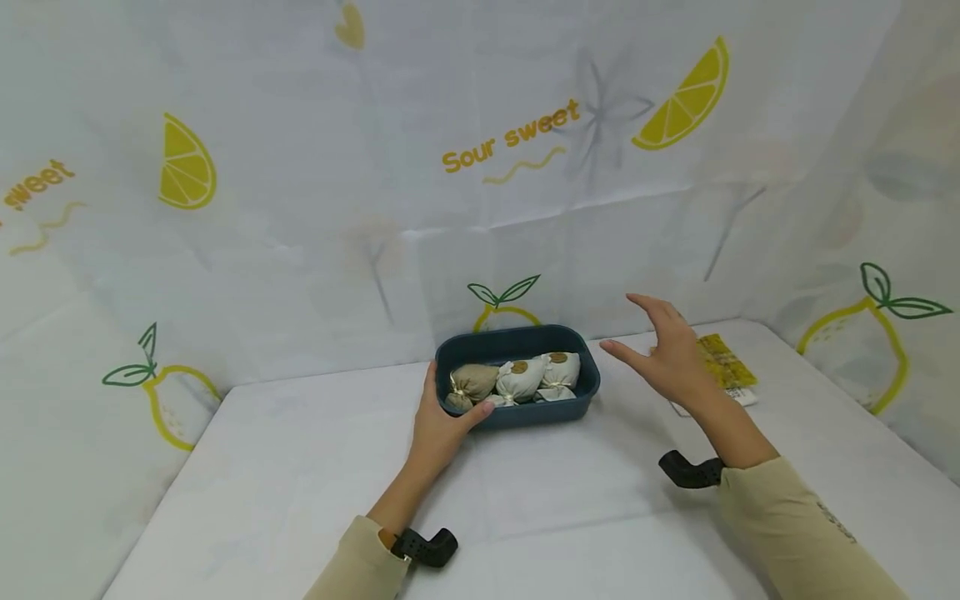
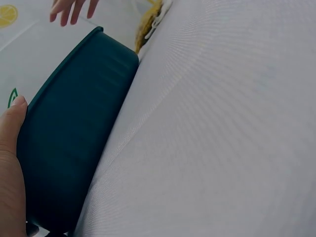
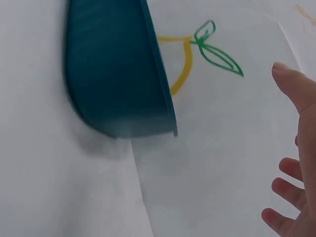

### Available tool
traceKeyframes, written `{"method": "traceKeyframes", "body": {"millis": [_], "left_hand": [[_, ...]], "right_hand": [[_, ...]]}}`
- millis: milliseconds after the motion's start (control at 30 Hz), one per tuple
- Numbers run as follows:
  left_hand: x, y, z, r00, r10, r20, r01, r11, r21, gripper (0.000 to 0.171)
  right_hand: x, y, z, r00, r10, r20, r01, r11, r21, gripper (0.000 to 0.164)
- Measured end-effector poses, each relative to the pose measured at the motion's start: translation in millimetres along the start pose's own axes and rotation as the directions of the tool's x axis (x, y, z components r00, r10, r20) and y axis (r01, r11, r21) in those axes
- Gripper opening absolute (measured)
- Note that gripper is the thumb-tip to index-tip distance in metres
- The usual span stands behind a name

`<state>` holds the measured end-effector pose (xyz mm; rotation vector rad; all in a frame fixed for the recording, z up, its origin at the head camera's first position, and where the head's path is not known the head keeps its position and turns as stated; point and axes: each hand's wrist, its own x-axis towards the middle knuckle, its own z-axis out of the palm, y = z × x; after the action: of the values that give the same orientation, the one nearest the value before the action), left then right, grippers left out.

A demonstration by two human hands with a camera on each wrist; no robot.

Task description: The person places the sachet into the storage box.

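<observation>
A left hand [image 1: 437, 427] holds the left end of a dark blue tub [image 1: 536, 415], its grip curled round the wall with the thumb at the near rim, toward the far side of a white-covered table [image 1: 300, 467]. One brown pouch [image 1: 476, 381] and two white pouches [image 1: 525, 380], all tied, sit inside. Beyond the tub's right end, a right hand [image 1: 671, 360] hangs apart from it, grip spread, near a yellow packet [image 1: 725, 361]

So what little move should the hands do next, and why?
Perhaps bring the right hand to the right end of the dark blue tub: it's open and apart from it, while only the left hand holds the tub.
</observation>
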<state>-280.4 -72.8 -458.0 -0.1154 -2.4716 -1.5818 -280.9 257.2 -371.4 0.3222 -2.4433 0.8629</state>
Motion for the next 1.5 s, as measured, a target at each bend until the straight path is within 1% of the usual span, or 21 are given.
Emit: {"method": "traceKeyframes", "body": {"millis": [100,167,333,400,467,533,700,867,967,1067,1133,1367,1500], "left_hand": [[0.1,-1.9,-0.8,1.000,-0.004,0.000,0.004,1.000,-0.002,0.112],[0.0,-2.3,-1.3,1.000,-0.003,0.000,0.003,1.000,-0.003,0.112],[-0.6,-1.9,-2.1,1.000,0.006,-0.002,-0.006,1.000,-0.011,0.113],[-0.4,-2.0,-1.8,1.000,0.012,-0.001,-0.012,1.000,-0.014,0.114],[0.0,-1.9,-1.5,1.000,0.016,0.001,-0.016,1.000,-0.011,0.113],[0.1,-1.9,-1.3,1.000,0.017,0.002,-0.017,1.000,-0.008,0.113],[0.3,-1.6,-1.2,1.000,0.022,0.004,-0.022,1.000,-0.008,0.113],[0.0,-0.3,-1.3,1.000,0.018,0.003,-0.018,1.000,-0.013,0.113],[-0.5,0.3,-1.6,1.000,0.012,0.004,-0.012,1.000,-0.015,0.113],[-0.3,-0.1,-1.3,1.000,0.009,0.006,-0.009,1.000,-0.014,0.113],[0.2,-0.6,-1.1,1.000,0.009,0.007,-0.009,1.000,-0.015,0.113],[0.7,-1.5,-0.9,1.000,0.017,0.010,-0.017,1.000,-0.016,0.112],[0.7,-1.9,-1.1,1.000,0.021,0.012,-0.021,1.000,-0.020,0.112]], "right_hand": [[0.7,12.0,-2.0,0.997,0.074,-0.024,-0.075,0.997,-0.036,0.081],[0.6,21.0,-3.2,0.991,0.131,-0.034,-0.133,0.989,-0.058,0.084],[-3.0,45.4,-5.5,0.967,0.247,-0.067,-0.251,0.966,-0.056,0.085],[-5.2,53.3,-7.3,0.956,0.282,-0.076,-0.287,0.956,-0.064,0.086],[-7.6,60.0,-9.1,0.950,0.302,-0.081,-0.309,0.947,-0.093,0.088],[-10.0,66.0,-10.3,0.942,0.329,-0.066,-0.334,0.936,-0.112,0.090],[-15.3,82.7,-6.9,0.930,0.365,-0.054,-0.368,0.921,-0.124,0.090],[-19.7,95.9,-0.4,0.923,0.382,-0.038,-0.384,0.914,-0.128,0.089],[-22.2,100.3,2.8,0.922,0.384,-0.054,-0.388,0.910,-0.146,0.088],[-24.5,103.9,4.9,0.917,0.392,-0.078,-0.400,0.900,-0.175,0.088],[-26.1,105.9,5.7,0.913,0.400,-0.080,-0.408,0.892,-0.197,0.088],[-29.8,110.4,6.8,0.890,0.454,-0.031,-0.445,0.853,-0.272,0.092],[-30.9,111.5,6.4,0.884,0.468,-0.003,-0.447,0.843,-0.299,0.093]]}}
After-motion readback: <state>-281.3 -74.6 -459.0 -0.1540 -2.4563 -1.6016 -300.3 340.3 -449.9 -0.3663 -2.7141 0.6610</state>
